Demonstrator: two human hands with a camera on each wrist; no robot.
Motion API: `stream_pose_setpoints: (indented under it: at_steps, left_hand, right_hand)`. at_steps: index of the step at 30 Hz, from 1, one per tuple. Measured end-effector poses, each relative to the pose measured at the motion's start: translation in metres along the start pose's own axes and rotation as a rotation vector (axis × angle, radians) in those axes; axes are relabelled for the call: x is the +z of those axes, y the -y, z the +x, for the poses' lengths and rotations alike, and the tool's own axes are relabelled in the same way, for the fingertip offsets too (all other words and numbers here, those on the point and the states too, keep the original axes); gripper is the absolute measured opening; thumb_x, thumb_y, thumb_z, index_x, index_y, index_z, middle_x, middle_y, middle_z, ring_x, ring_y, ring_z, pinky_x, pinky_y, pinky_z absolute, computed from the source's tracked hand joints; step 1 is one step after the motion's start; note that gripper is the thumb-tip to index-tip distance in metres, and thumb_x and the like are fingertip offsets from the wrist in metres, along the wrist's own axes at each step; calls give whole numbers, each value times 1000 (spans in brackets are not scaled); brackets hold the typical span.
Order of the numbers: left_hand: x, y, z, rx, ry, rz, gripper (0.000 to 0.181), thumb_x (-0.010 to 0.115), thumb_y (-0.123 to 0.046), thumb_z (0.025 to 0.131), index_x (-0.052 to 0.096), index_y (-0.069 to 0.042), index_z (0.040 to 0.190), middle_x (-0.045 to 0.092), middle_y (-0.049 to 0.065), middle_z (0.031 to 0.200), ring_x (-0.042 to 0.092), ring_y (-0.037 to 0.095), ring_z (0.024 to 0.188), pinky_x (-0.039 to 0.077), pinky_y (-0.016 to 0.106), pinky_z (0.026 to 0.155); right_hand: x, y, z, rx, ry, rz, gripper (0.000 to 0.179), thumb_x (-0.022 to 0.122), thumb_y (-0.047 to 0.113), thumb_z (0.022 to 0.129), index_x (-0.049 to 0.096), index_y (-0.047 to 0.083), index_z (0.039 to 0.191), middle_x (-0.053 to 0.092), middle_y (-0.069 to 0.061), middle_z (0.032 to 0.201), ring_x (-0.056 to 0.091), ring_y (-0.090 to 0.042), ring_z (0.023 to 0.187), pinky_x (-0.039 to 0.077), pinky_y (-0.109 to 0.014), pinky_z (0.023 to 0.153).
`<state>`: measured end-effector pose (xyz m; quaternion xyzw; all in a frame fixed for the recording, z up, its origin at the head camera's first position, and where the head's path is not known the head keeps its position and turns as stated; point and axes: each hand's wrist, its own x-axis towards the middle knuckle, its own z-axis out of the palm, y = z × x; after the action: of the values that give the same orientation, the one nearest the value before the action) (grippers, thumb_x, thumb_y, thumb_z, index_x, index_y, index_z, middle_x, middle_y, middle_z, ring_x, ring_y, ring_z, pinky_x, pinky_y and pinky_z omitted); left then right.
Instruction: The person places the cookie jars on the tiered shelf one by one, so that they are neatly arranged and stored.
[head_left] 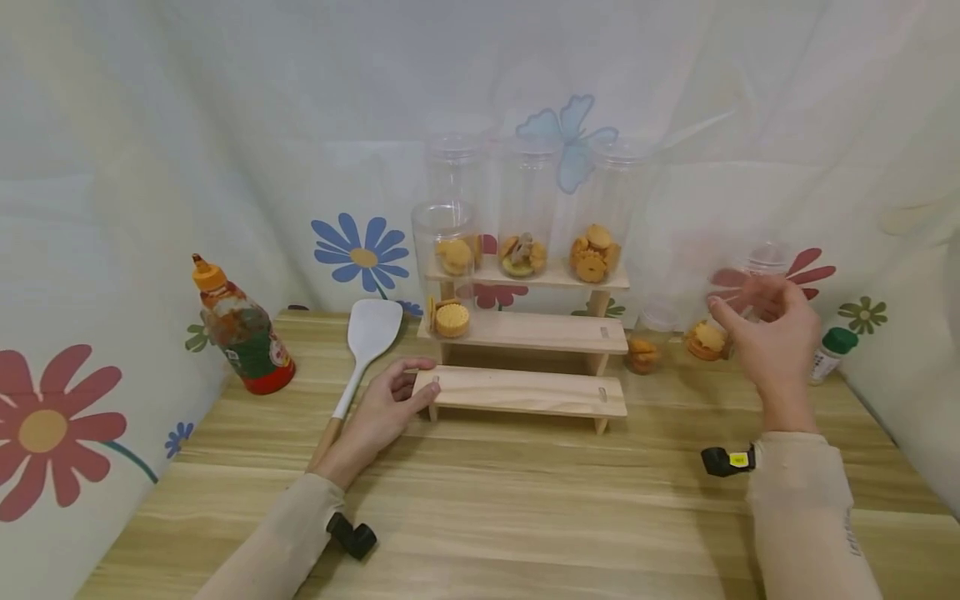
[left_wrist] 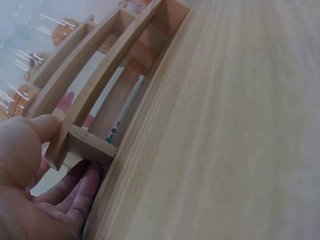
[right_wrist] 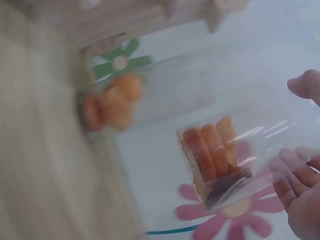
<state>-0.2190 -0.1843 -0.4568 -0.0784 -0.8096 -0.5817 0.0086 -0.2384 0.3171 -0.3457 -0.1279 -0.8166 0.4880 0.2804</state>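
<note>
My left hand (head_left: 390,406) grips the left end of the lowest step of a three-tier wooden display rack (head_left: 525,389). In the left wrist view its thumb lies against the step's end, with the fingers by the short leg (left_wrist: 92,145). On the right, my right hand (head_left: 776,333) holds a clear plastic jar (right_wrist: 255,145) by its upper part, between thumb and fingers. The jar is tilted, with cookies (head_left: 707,340) and a dark piece at its bottom. Just left of it, another clear jar with cookies (head_left: 643,354) stands on the table.
Three tall cookie jars (head_left: 525,208) line the top tier. A further jar (head_left: 451,287) stands at the middle tier's left end. Left of the rack lie a white spatula (head_left: 372,329) and a red sauce bottle (head_left: 251,337) stands upright. A green-capped shaker (head_left: 831,354) is at far right.
</note>
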Motion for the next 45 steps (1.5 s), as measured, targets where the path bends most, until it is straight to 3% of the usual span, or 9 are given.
stream_pose_setpoints:
  at_steps: [5, 10, 18, 25, 31, 38, 45]
  left_hand:
    - [-1, 1, -1, -5, -2, 3, 42, 78, -28, 109, 66, -16, 146, 74, 17, 133, 71, 26, 117, 56, 28, 91]
    - [-2, 2, -1, -10, -6, 8, 42, 78, -29, 108, 66, -16, 147, 74, 16, 133, 71, 26, 117, 55, 29, 92]
    - [-2, 3, 0, -16, -11, 6, 42, 79, -28, 108, 66, -17, 146, 75, 16, 132, 71, 26, 116, 56, 29, 90]
    - [-5, 0, -1, -3, -12, 14, 41, 78, -29, 108, 67, -16, 146, 75, 17, 131, 72, 26, 113, 56, 29, 87]
    - [-4, 0, -1, 13, 2, -4, 42, 79, -27, 108, 67, -13, 146, 75, 19, 130, 72, 25, 111, 56, 26, 88]
    - [-1, 0, 2, 14, -3, -15, 41, 79, -26, 107, 67, -16, 145, 76, 16, 130, 72, 24, 111, 57, 27, 88]
    - [0, -1, 1, 0, -3, -10, 41, 79, -27, 108, 67, -17, 145, 76, 16, 130, 72, 24, 110, 56, 28, 86]
  right_hand:
    - [-10, 26, -6, -87, -67, 51, 54, 93, 37, 93, 69, 16, 136, 64, 14, 117, 58, -7, 108, 46, -20, 92]
    - [-12, 48, -16, -184, -79, 99, 56, 96, 29, 91, 71, 14, 139, 68, 12, 120, 61, -8, 107, 46, -21, 90]
    - [-2, 76, -36, -254, 21, 152, 55, 93, 24, 94, 70, 16, 142, 72, 11, 120, 71, -8, 107, 49, -20, 88]
    - [29, 87, -46, -314, 111, 212, 55, 94, 24, 94, 70, 12, 142, 73, 8, 128, 66, -10, 117, 48, -23, 96]
    - [61, 105, -56, -367, 229, 267, 55, 93, 27, 95, 69, 5, 139, 73, -6, 133, 67, -19, 120, 50, -27, 106]
    - [96, 129, -58, -374, 351, 277, 62, 93, 30, 96, 65, 5, 145, 70, -14, 139, 65, -27, 125, 52, -37, 109]
    - [123, 137, -59, -384, 427, 337, 61, 96, 25, 92, 65, -1, 138, 68, -19, 139, 65, -35, 130, 50, -48, 117]
